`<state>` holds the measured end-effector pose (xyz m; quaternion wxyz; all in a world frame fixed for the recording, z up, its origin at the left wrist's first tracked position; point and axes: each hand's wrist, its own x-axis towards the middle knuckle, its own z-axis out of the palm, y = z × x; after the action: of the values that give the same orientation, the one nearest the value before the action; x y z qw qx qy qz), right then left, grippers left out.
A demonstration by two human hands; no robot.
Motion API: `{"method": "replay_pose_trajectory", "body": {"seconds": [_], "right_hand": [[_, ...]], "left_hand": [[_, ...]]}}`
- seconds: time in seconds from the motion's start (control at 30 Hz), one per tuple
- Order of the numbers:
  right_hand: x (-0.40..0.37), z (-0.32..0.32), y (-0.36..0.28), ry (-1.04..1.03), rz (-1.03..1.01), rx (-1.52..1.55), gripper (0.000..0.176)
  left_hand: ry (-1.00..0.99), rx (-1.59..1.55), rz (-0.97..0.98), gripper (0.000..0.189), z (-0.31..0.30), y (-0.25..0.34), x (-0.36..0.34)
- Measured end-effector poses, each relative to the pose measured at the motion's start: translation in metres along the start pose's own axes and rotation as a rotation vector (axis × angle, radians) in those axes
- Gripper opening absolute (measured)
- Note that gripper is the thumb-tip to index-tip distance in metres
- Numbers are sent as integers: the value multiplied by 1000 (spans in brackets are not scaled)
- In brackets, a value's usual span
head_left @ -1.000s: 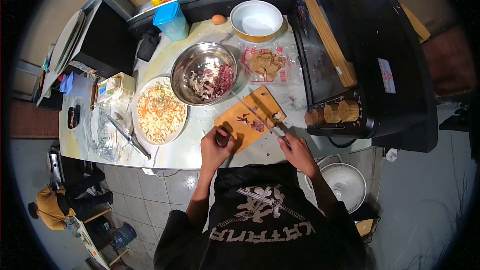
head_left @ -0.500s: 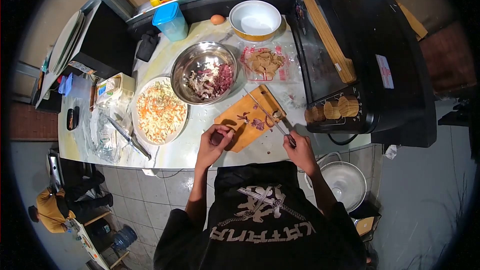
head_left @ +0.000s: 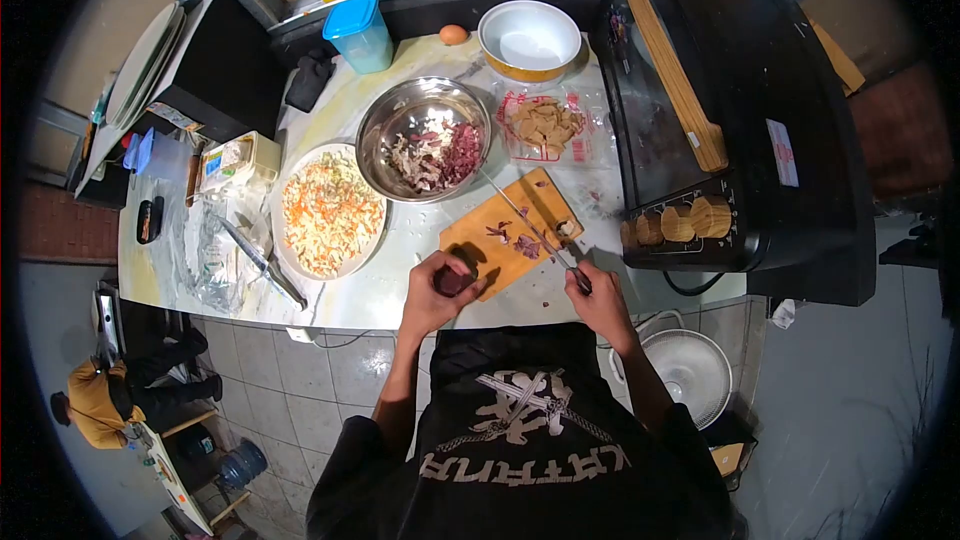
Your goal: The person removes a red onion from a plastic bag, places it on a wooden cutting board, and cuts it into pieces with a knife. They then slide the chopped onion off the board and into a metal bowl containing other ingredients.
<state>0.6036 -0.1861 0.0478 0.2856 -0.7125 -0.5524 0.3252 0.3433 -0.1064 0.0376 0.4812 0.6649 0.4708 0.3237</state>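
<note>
My left hand (head_left: pixel 433 292) holds a dark reddish-purple piece (head_left: pixel 453 282), possibly onion, at the lower left corner of the wooden cutting board (head_left: pixel 490 227). In my right hand (head_left: pixel 597 298) is the handle of a knife (head_left: pixel 535 230), its blade slanting up and left across the board. Purple scraps (head_left: pixel 527 246) lie on the board near the blade. Just beyond the board is a steel bowl (head_left: pixel 377 145) with chopped purple and whitish pieces. A plate (head_left: pixel 378 230) of shredded white and orange vegetables stands left of it.
A second knife (head_left: pixel 262 265) lies left of the plate. Behind the board are a bag of brown pieces (head_left: pixel 545 127), a white bowl (head_left: pixel 529 35) and an egg (head_left: pixel 453 34). A black oven (head_left: pixel 760 120) stands right. Another person (head_left: pixel 100 400) is at far left.
My left hand has turned so that more of the dark piece shows. The view has shifted slightly, and my right hand still holds the knife over the board.
</note>
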Motion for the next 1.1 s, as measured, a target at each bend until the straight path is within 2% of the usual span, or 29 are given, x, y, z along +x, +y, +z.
{"method": "replay_pose_trajectory", "body": {"seconds": [0.1, 0.17, 0.2, 0.27, 0.3, 0.37, 0.4, 0.47, 0.57, 0.7, 0.87, 1.1], "right_hand": [[1, 0, 1, 39, -18, -23, 25], [2, 0, 3, 48, -12, -19, 25], [3, 0, 3, 55, -6, -13, 24], [4, 0, 3, 62, 9, -7, 24], [4, 0, 3, 63, 21, -1, 24], [4, 1, 2, 69, 31, 2, 24], [4, 1, 2, 69, 35, 5, 24], [3, 3, 6, 78, 27, 15, 24], [1, 3, 13, 98, 20, -3, 24], [1, -2, 11, 77, 77, 16, 25], [0, 0, 15, 77, 60, 10, 25], [1, 2, 17, 52, 77, 40, 25]], "left_hand": [[-5, 42, -5, 23, 7, -1, 4], [17, 308, 104, 26, 8, 3, 9], [13, 307, 108, 26, 9, 4, 10], [6, 483, 112, 38, 11, 6, 14], [1, 482, 116, 38, 12, 10, 16], [2, 627, 129, 66, 15, 20, 20], [1, 626, 130, 66, 17, 16, 21], [-90, 720, 59, 94, 21, 5, 24], [-164, 770, -45, 104, 24, 22, 25], [-136, 840, 90, 109, 31, 9, 24], [-280, 929, -98, 122, 39, 21, 27], [-270, 967, -136, 127, 47, 21, 32]]}}
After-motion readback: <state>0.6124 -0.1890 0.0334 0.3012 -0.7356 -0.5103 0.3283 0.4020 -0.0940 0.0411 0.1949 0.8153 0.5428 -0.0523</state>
